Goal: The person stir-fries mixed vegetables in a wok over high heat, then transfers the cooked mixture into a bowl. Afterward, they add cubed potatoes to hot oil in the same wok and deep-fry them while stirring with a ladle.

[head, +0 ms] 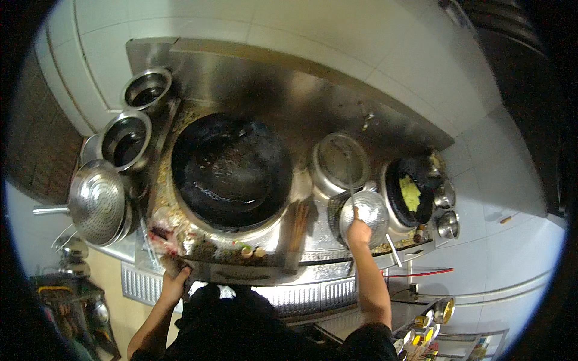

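My right hand (pixel 360 232) grips the long handle of a ladle (pixel 352 187), whose far end reaches into a steel pot (pixel 316 173) of cloudy liquid. Under that hand sits a shiny round metal strainer (pixel 377 212), its handle (pixel 393 251) pointing toward the front edge. At the stove's front left, my left hand (pixel 174 282) is closed on a greyish-brown cloth (pixel 177 265). Beside the cloth lies a crumpled, pale, red-stained bag or wrap (pixel 165 239). A large black wok (pixel 230 171), wet inside, rests between my hands, farther back.
A smaller wok (pixel 393 194) at right holds yellow-green food (pixel 409 193). A bamboo wok brush (pixel 299 225) and eggshells (pixel 252 252) lie near the front edge. Perforated strainers (pixel 97 203) and deep steel pots (pixel 126 140) line the left. A faucet (pixel 367 119) projects from the metal backsplash.
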A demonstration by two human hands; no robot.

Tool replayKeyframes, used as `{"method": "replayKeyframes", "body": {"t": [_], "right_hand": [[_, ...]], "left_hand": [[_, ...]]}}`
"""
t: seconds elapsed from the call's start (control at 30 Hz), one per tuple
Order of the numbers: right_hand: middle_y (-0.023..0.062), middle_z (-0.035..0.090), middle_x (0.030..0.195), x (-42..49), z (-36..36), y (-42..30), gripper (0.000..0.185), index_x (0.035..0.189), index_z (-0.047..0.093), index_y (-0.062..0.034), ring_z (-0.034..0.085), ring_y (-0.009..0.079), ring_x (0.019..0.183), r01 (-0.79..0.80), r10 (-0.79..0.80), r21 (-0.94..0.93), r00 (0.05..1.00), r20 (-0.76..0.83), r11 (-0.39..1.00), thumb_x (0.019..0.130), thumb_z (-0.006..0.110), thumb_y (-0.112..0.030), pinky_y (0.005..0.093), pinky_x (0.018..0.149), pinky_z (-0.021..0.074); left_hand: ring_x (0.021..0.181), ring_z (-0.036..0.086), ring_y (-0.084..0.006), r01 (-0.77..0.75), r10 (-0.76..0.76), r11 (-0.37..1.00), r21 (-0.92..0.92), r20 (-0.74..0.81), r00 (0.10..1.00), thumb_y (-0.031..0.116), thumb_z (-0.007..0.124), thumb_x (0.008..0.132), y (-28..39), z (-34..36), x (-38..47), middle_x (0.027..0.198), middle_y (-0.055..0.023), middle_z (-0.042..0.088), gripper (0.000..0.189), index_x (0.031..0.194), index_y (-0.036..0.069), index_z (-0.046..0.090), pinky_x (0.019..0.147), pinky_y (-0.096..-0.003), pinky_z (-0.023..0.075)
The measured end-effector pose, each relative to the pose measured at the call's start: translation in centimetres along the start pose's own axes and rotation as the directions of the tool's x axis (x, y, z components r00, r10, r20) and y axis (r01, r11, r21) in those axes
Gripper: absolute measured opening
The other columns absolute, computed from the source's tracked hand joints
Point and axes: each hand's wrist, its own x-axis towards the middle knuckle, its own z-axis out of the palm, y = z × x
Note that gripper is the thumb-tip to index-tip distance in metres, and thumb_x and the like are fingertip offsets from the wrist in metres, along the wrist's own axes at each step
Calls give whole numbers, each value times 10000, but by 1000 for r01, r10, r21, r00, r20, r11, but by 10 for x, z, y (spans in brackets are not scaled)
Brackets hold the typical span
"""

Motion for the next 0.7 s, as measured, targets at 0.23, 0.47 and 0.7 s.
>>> {"method": "replayKeyframes", "body": {"t": [0.23, 0.47, 0.7], "right_hand": [[88, 543, 655, 103, 15, -46, 226, 739, 525, -90, 507, 226, 518, -553, -297, 816, 818, 493, -170, 907, 560, -236, 373, 509, 428], [-1, 434, 620, -54, -138, -18, 191, 1131, 532, -95, 368, 128, 448, -454, -310, 776, 886, 344, -438, 949, 479, -125, 318, 428, 335], [-28, 458, 605, -189, -185, -43, 400, 1311, 534, -46, 356, 78, 402, -563, -502, 644, 810, 304, -517, 912, 502, -57, 221, 352, 305]], "left_hand": [[871, 616, -196, 37, -44, 959, -281, -18, 999, 232, 616, 961, -26, 0, -19, 1013, -94, 638, 299, 1116, -20, 578, 759, -334, 515], [929, 608, -219, -64, 77, 994, -92, 141, 987, 148, 564, 905, -53, -28, -2, 1052, -101, 631, 346, 1205, -24, 560, 846, -343, 498], [881, 607, -192, -44, 44, 999, 1, 157, 987, 230, 619, 898, -37, -24, 28, 942, -77, 661, 269, 1018, -10, 641, 792, -346, 477]]}}
